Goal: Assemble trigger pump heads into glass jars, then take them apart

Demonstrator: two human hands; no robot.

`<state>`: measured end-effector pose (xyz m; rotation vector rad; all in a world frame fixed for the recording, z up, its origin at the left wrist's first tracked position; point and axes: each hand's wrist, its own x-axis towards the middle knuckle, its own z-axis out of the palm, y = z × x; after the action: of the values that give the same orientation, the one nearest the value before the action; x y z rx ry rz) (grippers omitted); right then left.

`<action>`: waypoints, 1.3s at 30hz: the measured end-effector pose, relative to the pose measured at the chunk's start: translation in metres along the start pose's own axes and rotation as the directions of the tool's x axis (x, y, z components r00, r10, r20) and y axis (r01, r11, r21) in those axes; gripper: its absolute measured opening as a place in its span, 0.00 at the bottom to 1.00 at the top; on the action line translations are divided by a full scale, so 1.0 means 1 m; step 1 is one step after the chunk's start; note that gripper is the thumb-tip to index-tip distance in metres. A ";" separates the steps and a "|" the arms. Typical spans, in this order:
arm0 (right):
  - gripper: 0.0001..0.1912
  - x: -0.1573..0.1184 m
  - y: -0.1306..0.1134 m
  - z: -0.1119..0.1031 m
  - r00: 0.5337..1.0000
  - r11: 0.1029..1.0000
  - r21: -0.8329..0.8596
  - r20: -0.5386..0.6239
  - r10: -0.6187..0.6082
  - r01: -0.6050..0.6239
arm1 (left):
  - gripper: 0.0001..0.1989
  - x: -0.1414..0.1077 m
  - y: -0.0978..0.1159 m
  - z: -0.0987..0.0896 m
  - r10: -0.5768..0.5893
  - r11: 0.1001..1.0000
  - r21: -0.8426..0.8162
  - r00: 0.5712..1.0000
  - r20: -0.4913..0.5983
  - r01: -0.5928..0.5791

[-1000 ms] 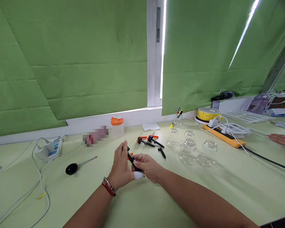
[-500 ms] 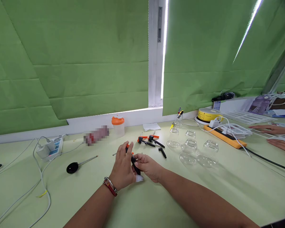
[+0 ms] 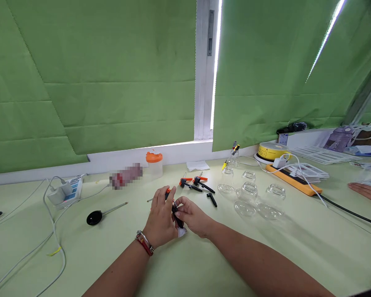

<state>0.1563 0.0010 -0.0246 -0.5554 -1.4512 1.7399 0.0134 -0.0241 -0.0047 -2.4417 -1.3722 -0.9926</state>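
In front of me at the table's middle, my left hand point(image 3: 162, 216) is closed around a black-and-orange part point(image 3: 178, 221), its kind unclear. White wrapping covers the thumb tip. My right hand point(image 3: 190, 216) pinches the same part from the right side, thumb pressed on its black section. The fingers hide much of it. Just beyond the hands lie two similar black-and-orange pieces point(image 3: 190, 184) with thin metal rods. A short black piece point(image 3: 212, 200) rests to their right. A thin metal tip pokes out left of my left hand.
Several clear glass jars point(image 3: 245, 200) stand at right. A black disc with a metal rod point(image 3: 94, 218) lies left, near a white power strip point(image 3: 77, 192) and cables. An orange-lidded cup point(image 3: 154, 167) stands behind. At far right is another person's hand point(image 3: 366, 192), beside an orange power strip point(image 3: 292, 180).
My hands stay almost in place, still on the black-and-orange part, which has shifted very slightly. At far right, one of the other person's hands has moved back toward the frame edge.
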 end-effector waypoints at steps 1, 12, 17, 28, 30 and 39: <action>0.15 0.000 0.000 0.000 1.000 1.000 -0.006 -0.005 -0.004 0.004 | 0.47 0.000 0.000 0.000 0.000 1.000 0.001 1.000 0.004 0.000; 0.18 -0.002 -0.011 0.002 0.999 0.997 -0.055 -0.016 0.049 -0.050 | 0.50 0.001 0.003 -0.004 0.003 1.000 0.008 1.000 -0.001 -0.003; 0.17 -0.002 -0.011 0.002 0.999 0.997 -0.073 -0.015 0.031 -0.032 | 0.49 0.000 0.005 -0.006 0.006 1.000 0.027 1.000 -0.014 -0.005; 0.13 -0.004 -0.007 0.008 0.989 0.971 -0.229 -0.114 -0.099 0.071 | 0.47 0.002 0.012 -0.009 -0.014 0.992 0.122 0.999 -0.029 0.018; 0.12 -0.005 -0.007 0.010 0.985 0.966 -0.248 -0.131 -0.113 0.078 | 0.47 0.002 0.012 -0.009 -0.024 0.993 0.115 0.999 -0.039 0.028; 0.13 -0.003 -0.004 0.009 0.988 0.987 -0.157 -0.139 -0.060 0.038 | 0.46 0.002 0.012 -0.008 -0.019 0.989 0.147 0.999 -0.045 0.025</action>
<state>0.1527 -0.0062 -0.0188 -0.7059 -1.4919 1.5258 0.0200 -0.0327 0.0045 -2.2896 -1.4084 -0.9085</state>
